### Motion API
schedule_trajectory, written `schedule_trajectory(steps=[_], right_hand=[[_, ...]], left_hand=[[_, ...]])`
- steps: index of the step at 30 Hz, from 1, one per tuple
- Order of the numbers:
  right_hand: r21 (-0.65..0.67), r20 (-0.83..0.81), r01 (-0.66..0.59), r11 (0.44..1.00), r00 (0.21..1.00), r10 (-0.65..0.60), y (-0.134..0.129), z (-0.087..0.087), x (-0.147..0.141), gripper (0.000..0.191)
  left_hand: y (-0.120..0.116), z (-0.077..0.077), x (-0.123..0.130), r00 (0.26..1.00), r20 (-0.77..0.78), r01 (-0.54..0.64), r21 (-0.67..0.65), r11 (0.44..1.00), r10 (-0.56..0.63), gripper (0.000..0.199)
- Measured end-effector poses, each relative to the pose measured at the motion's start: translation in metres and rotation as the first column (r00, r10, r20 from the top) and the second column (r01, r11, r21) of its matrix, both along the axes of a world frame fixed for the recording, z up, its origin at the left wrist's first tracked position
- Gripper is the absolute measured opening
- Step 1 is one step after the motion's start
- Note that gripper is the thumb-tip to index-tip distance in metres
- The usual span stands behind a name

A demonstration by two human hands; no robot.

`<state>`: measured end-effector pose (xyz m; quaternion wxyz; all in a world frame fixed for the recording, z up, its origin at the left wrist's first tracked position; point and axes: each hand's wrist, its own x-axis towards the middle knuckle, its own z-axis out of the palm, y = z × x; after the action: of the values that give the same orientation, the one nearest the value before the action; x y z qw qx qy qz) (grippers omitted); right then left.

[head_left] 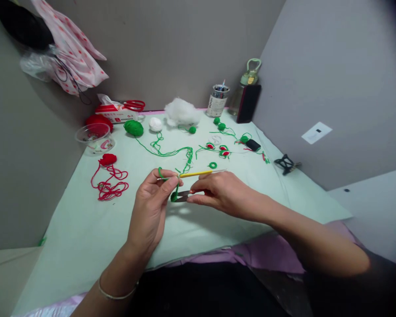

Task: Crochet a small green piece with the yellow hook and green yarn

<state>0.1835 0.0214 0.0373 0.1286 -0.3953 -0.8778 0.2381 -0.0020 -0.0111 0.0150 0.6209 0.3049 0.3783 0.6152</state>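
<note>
My left hand [153,198] pinches a crochet hook with a yellow handle [196,174] and green yarn, one loop of which runs over a finger. A small dark green crocheted piece [174,196] hangs just below those fingertips. My right hand [224,191] is closed on small metal snips [182,196], whose blades are apart and point left at the green piece. Whether the blades touch the piece or its yarn cannot be made out. Green yarn [187,158] trails from the work back to a green ball [133,128].
Red yarn [114,185] lies at the left by a clear tub [95,134]. Behind stand a tissue box [115,115], white stuffing [182,112], a pen can [218,101] and a phone [249,103]. Small red and green pieces [224,153] lie right of centre.
</note>
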Motion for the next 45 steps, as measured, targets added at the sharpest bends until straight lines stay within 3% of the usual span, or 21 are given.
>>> schedule_trajectory(steps=[8, 14, 17, 19, 22, 24, 29, 37, 42, 45], right_hand=[[0.07, 0.044, -0.013, 0.997, 0.999, 0.01, -0.001, -0.003, -0.002, 0.03], [0.075, 0.121, 0.015, 0.997, 0.992, -0.024, -0.005, -0.019, 0.003, 0.027], [0.019, -0.119, 0.075, 0.997, 0.99, -0.073, -0.009, -0.032, 0.005, 0.046], [-0.078, -0.397, 0.141, 0.987, 0.903, -0.161, -0.013, -0.038, 0.005, 0.059], [-0.16, -0.685, 0.202, 0.966, 0.682, -0.256, -0.022, -0.045, -0.001, 0.037], [-0.183, -0.782, 0.25, 0.951, 0.549, -0.295, -0.027, -0.05, -0.007, 0.022], [-0.349, -0.863, 0.3, 0.888, 0.266, -0.429, -0.033, -0.062, -0.016, 0.017], [-0.432, -0.865, 0.272, 0.86, 0.143, -0.48, -0.033, -0.067, -0.015, 0.018], [-0.526, -0.841, 0.257, 0.811, -0.016, -0.54, -0.027, -0.068, -0.016, 0.019], [-0.609, -0.793, 0.179, 0.773, -0.106, -0.6, -0.024, -0.066, -0.017, 0.025]], left_hand=[[0.0, -0.003, -0.001, 1.0, -0.004, 0.027, -0.021, 0.999, -0.027, 0.017], [0.004, -0.008, -0.004, 0.976, 0.21, 0.078, -0.061, 0.995, -0.064, 0.012], [0.002, -0.012, -0.001, 0.96, 0.275, 0.089, -0.109, 0.99, -0.056, 0.015], [0.0, -0.015, 0.004, 0.954, 0.286, 0.13, -0.138, 0.982, -0.087, 0.017], [-0.005, -0.02, 0.014, 0.953, 0.261, 0.199, -0.165, 0.966, -0.152, 0.016], [-0.008, -0.022, 0.02, 0.96, 0.224, 0.211, -0.171, 0.962, -0.171, 0.017], [-0.013, -0.022, 0.024, 0.971, 0.144, 0.212, -0.138, 0.967, -0.192, 0.037], [-0.021, -0.035, 0.029, 0.958, 0.038, 0.285, -0.079, 0.955, -0.283, 0.048], [-0.025, -0.04, 0.032, 0.959, 0.003, 0.283, -0.079, 0.956, -0.284, 0.076], [-0.025, -0.04, 0.033, 0.958, -0.021, 0.283, -0.083, 0.955, -0.286, 0.088]])
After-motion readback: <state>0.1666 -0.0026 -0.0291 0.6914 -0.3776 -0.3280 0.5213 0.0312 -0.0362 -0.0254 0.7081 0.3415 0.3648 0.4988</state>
